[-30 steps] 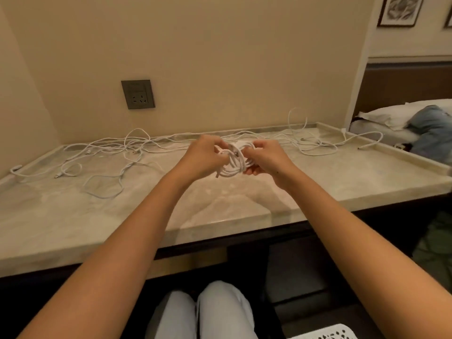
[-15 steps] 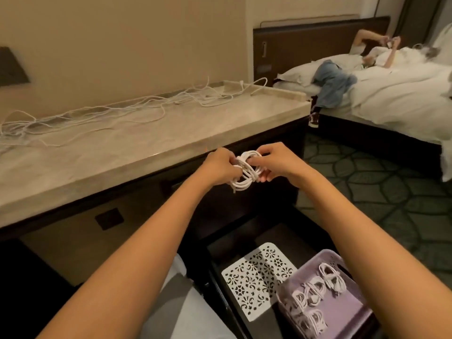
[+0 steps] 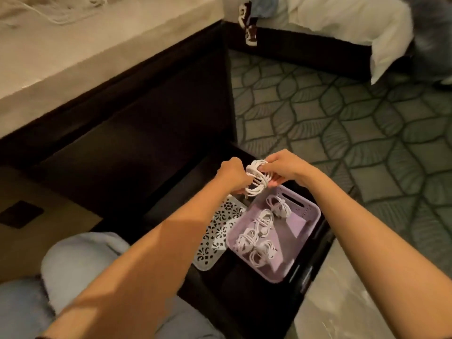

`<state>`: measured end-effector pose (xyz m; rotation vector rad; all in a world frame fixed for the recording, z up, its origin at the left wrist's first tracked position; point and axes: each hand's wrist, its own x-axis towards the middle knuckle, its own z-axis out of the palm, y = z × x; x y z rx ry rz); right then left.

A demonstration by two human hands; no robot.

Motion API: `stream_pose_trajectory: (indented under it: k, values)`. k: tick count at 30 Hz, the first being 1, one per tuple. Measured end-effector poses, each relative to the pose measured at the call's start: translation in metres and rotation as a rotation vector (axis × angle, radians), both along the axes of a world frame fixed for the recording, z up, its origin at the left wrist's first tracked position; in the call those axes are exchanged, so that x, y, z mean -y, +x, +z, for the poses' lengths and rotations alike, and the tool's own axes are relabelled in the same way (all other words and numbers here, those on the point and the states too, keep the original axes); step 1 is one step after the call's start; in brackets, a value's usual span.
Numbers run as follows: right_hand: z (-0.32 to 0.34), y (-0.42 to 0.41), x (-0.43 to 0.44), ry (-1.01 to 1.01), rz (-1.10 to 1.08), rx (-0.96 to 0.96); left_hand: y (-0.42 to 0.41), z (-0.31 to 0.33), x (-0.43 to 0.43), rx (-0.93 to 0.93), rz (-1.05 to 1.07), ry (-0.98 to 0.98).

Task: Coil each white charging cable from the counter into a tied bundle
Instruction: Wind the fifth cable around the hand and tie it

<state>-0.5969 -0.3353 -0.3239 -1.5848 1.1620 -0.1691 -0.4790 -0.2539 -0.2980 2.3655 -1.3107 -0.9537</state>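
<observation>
A coiled white charging cable bundle [image 3: 256,178] hangs between both hands, just above the far end of a purple basket [image 3: 310,216]. My left hand [image 3: 233,173] grips the bundle's left side and my right hand [image 3: 281,168] pinches its top right. Several tied white cable bundles [image 3: 263,228] lie inside the basket. Loose white cables [image 3: 56,11] remain on the pale stone counter [image 3: 73,50] at the upper left, blurred.
A white perforated lid [image 3: 217,236] lies left of the basket on a dark shelf [image 3: 244,289]. My knees in light trousers [image 3: 68,270] are at the lower left. Green patterned carpet [image 3: 354,123] spreads right. A bed [image 3: 342,18] with a person's shoes [image 3: 248,23] stands at the top.
My view has swung down and right from the counter to the floor. Both hands carried the coiled bundle off the counter and down to just above the purple basket.
</observation>
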Motion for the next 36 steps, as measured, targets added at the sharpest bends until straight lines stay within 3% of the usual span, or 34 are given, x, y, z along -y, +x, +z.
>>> stream_pose_trajectory:
  k: [8, 14, 24, 30, 36]
  values:
    - [-0.087, -0.013, 0.008, 0.062, 0.003, -0.213, -0.008, -0.073, 0.005, -0.158, 0.04, 0.148]
    - [-0.127, -0.023, 0.002, 0.099, 0.136, -0.409, -0.013, -0.108, 0.005, -0.317, -0.081, 0.314]
    - [-0.138, -0.034, -0.003, -0.063, 0.184, -0.736, -0.028, -0.118, 0.006, -0.346, -0.168, 0.423]
    - [-0.155, -0.031, -0.008, 0.037, 0.004, -0.738, -0.026, -0.124, 0.009, -0.358, -0.147, 0.396]
    - [-0.167, -0.032, -0.004, 0.173, -0.203, -0.618, -0.022, -0.122, 0.009, -0.368, -0.134, 0.403]
